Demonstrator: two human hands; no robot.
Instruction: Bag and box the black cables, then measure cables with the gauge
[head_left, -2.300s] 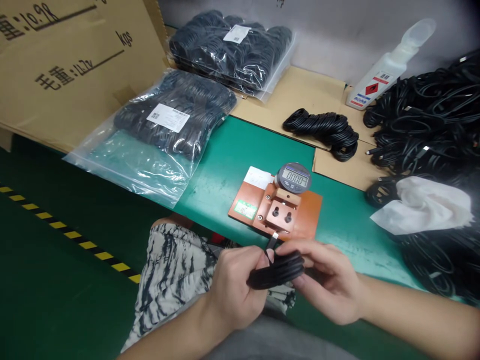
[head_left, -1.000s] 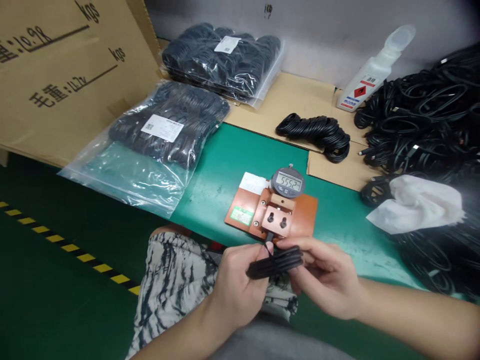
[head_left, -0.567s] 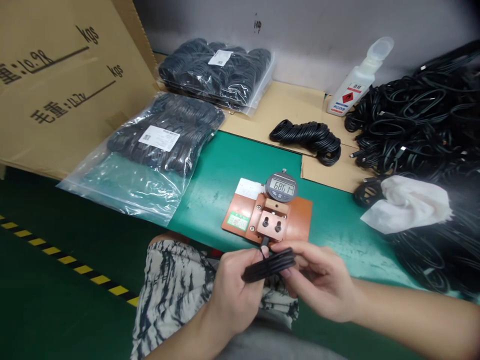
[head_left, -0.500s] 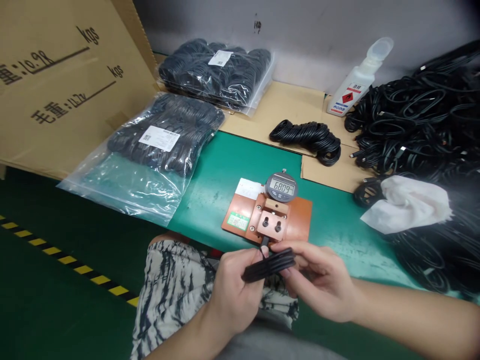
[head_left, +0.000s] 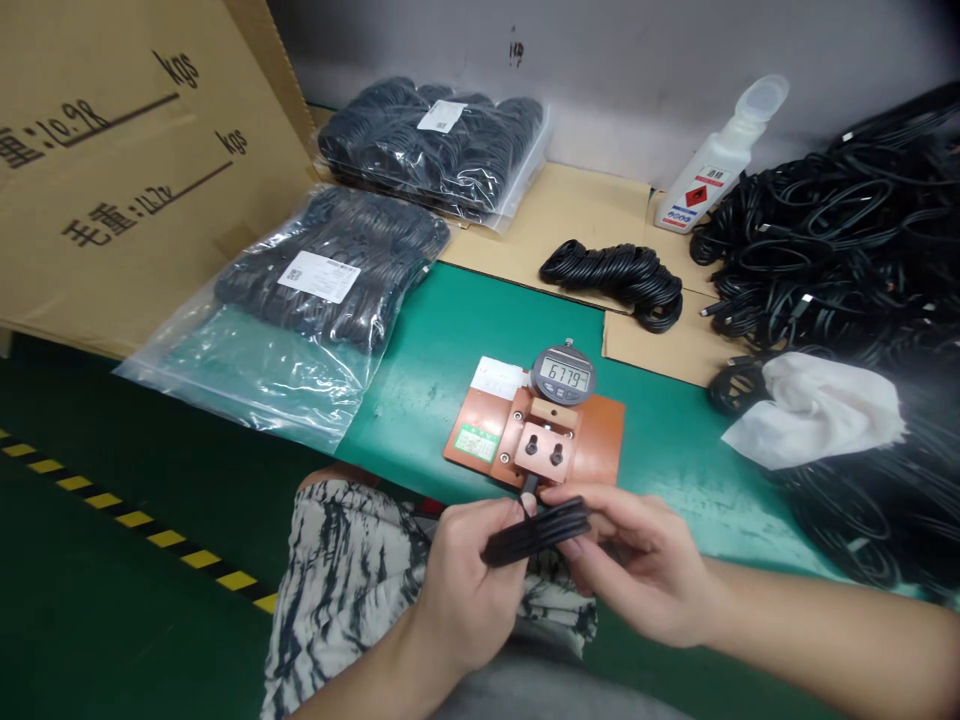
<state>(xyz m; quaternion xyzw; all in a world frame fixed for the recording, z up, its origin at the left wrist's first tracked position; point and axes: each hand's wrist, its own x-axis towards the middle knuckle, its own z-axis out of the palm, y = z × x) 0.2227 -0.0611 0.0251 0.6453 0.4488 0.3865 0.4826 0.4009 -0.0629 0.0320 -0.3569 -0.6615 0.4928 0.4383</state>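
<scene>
Together, the left hand [head_left: 480, 575] and right hand [head_left: 649, 565] are clamped on opposite ends of a coiled black cable [head_left: 536, 535], held by the tabletop's [head_left: 480, 312] near edge. Its plug [head_left: 530, 484] meets the front of a copper-coloured fixture [head_left: 544, 461] whose gauge [head_left: 564, 374] shows 6779. Near the far edge stands a white bottle [head_left: 703, 175], beside heaped black cables [head_left: 832, 240].

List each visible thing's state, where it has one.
Coiled black cable: held, plug end at the copper-coloured metal fixture, insertion hidden.
Left hand: closed on the cable.
Right hand: gripping the cable.
Round grey digital gauge: on, reading 6779, decimal point unclear.
Near clear plastic bag: part-filled.
Far clear plastic bag: filled.
White plastic bottle: standing.
White tissue or cloth: crumpled.
Loose black cables: heaped.
Black cable bundle: coiled.
</scene>
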